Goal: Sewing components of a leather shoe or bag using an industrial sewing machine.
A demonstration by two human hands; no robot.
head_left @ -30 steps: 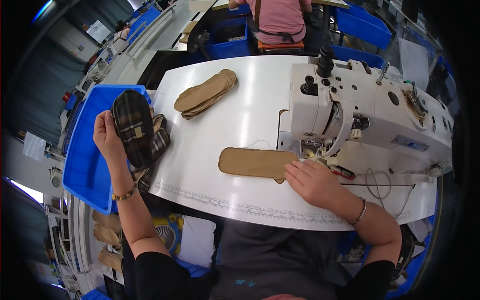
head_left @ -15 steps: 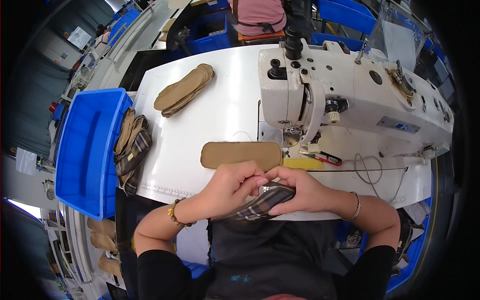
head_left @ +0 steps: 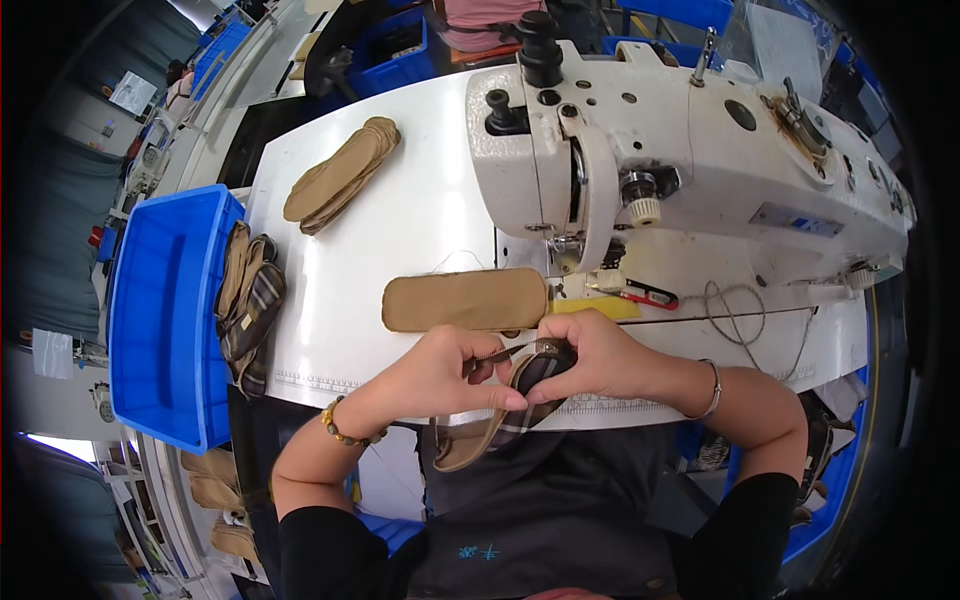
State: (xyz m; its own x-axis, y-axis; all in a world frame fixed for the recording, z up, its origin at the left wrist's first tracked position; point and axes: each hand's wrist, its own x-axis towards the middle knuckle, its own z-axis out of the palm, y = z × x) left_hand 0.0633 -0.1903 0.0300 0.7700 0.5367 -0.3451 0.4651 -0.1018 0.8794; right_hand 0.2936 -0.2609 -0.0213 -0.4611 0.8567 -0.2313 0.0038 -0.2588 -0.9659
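While fingers (head_left: 500,398) pinch it, plaid insole (head_left: 525,385) curves softly.

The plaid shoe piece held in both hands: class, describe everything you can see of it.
The plaid shoe piece is a long, sole-shaped part with dark checked fabric and a tan edge, soft-looking and slightly bent. It is held at the near edge of the white table, its lower end hanging over the person's lap. The left hand and right hand pinch its upper end between their fingers.
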